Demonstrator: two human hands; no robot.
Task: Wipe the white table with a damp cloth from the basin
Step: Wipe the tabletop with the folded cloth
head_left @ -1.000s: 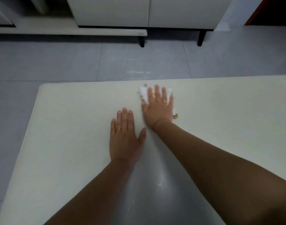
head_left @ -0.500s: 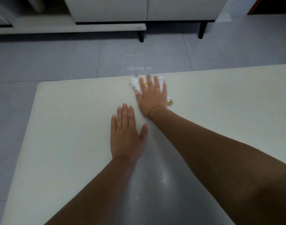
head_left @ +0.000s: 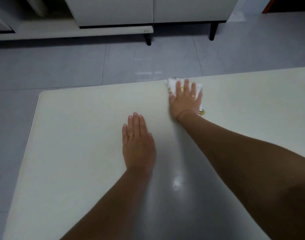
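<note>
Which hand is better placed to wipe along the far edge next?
Right. The right hand presses the cloth flat near the far edge of the table; the left hand rests bare, nearer the person.

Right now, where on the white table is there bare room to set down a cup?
Bare table lies between its left edge and the left hand, and right of the right hand and cloth. The middle is crowded by both forearms.

A smooth, glossy finish was shown by the white table (head_left: 82, 135), with light mirrored near its middle. The cloth (head_left: 171, 84) was seen as soft, crumpled white fabric. Smooth, faintly reflective grey tiles formed the floor (head_left: 61, 66).
</note>
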